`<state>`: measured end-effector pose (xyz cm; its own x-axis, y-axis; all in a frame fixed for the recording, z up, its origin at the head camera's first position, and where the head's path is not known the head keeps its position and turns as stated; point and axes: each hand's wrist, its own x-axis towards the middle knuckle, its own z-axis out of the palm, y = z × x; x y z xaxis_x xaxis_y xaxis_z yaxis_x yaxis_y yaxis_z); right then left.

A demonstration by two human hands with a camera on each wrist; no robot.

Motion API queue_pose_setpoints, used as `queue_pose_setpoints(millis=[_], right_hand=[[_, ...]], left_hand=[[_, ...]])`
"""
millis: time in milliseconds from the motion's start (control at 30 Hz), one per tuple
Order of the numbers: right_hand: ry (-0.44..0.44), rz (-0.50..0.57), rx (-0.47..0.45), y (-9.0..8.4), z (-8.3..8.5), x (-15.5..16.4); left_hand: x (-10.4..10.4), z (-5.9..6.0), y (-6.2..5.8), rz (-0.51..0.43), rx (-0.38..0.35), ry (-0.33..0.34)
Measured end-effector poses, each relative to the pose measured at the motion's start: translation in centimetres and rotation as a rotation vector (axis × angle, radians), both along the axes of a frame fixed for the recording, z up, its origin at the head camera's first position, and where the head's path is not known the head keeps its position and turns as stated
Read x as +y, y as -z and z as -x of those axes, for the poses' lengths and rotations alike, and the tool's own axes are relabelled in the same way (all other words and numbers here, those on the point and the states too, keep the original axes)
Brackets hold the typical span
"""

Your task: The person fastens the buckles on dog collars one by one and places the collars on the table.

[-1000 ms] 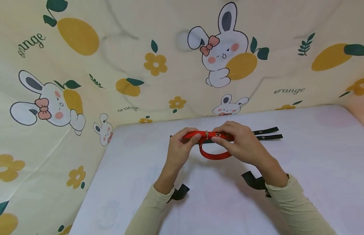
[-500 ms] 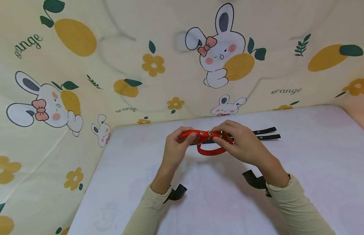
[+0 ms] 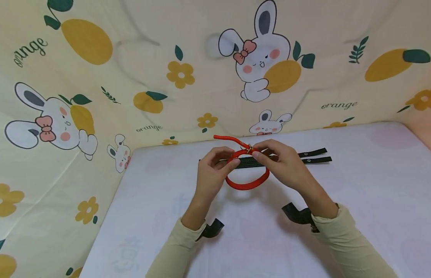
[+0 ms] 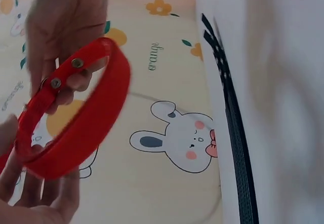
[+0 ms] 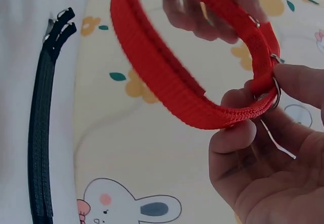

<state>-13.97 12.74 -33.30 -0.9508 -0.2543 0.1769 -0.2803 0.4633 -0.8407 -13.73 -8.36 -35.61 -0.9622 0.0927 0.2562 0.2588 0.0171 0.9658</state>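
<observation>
Both hands are apart from each other and engaged on the same article, a red strap curved into a loop. The strap is held up above the tabletop, in front of the person. The left hand pinches one side of the loop between thumb and fingers; the right hand pinches it at the metal buckle. A free end of the strap projects up and to the left beyond the buckle. Metal eyelets are set in the band (two plainly seen from the left wrist). A long black strap-like piece lies on the tabletop behind the loop, its two tails side by side to the right in the head view. A cloth printed with rabbits, fruit and flowers stands behind. Light sleeves cover both forearms.
</observation>
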Motion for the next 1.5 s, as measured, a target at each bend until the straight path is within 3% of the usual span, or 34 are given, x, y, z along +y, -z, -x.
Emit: queue_pose_setpoints(millis=[267,567,1100,1267,1500], right_hand=[[0.012,0.012,-0.023,-0.05,-0.10,-0.48],[0.043,0.009,0.026,0.20,-0.04,-0.54],[0.032,-0.003,0.010,0.25,0.11,-0.53],[-0.011,-0.004,0.036,0.24,0.25,-0.09],[-0.041,0.015,0.018,0.20,0.41,0.35]], left_hand=[[0.02,-0.10,0.59,0.131,0.218,-0.078],[0.02,-0.04,0.48,0.217,0.367,-0.116],[-0.02,0.15,0.42,0.301,0.471,-0.154],[-0.08,0.09,0.43,0.320,0.442,-0.185],[-0.12,-0.02,0.28,0.233,0.218,-0.237]])
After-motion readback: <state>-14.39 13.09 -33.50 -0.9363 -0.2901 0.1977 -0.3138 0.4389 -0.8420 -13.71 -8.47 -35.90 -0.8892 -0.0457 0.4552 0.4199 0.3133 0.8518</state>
